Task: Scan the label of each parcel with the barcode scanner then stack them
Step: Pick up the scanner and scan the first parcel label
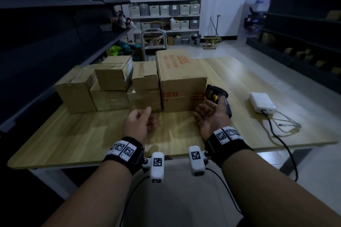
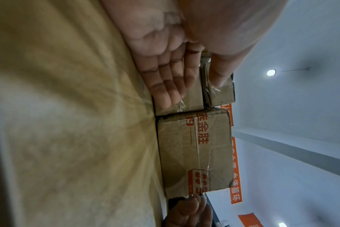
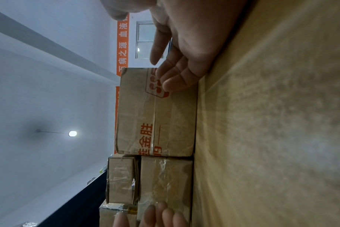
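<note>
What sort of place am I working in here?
Probably a small stockroom or parcel-packing room: cardboard parcels are piled on a wooden table, a white shelving unit of storage bins lines the back wall, and dark shelving racks flank both sides.

Dim storeroom: dark shelving [image 1: 46, 24], white bin-filled shelves [image 1: 163, 5], pale tiled floor [image 1: 238, 49].

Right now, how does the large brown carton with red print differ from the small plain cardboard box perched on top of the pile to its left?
The large brown carton with red print stands directly on the wooden table; the small plain cardboard box rests on other boxes. The carton is far bigger and carries red characters; the small box is unprinted on the faces in view, with a pale label on its right side. Both are taped brown cardboard, and neither hand touches them.
</note>
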